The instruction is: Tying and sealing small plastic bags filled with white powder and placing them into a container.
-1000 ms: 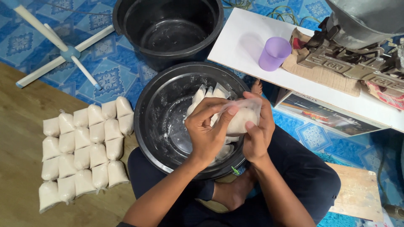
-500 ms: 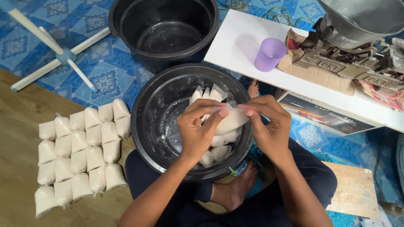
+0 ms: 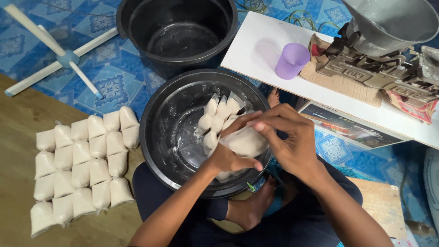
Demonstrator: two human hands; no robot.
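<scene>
Both my hands hold one small clear plastic bag of white powder [image 3: 244, 142] over the near right rim of a large black basin [image 3: 160, 137]. My left hand [image 3: 228, 158] cups the bag from below. My right hand [image 3: 286, 137] pinches the bag's top between thumb and fingers. Several more filled bags [image 3: 219, 112] lie inside the basin. On the wooden board to the left, several tied bags [image 3: 82, 160] lie in neat rows.
A second, empty black basin [image 3: 178, 32] stands behind the first. To the right is a low white table [image 3: 256, 45] with a purple cup [image 3: 291, 60] and a metal scale with a pan [image 3: 388, 27]. A white cross-shaped stand [image 3: 66, 57] lies on the blue patterned floor.
My hands have shifted right and lower with the bag. The right hand moved from beside the bag to pinching its top, and the left hand now supports it from beneath.
</scene>
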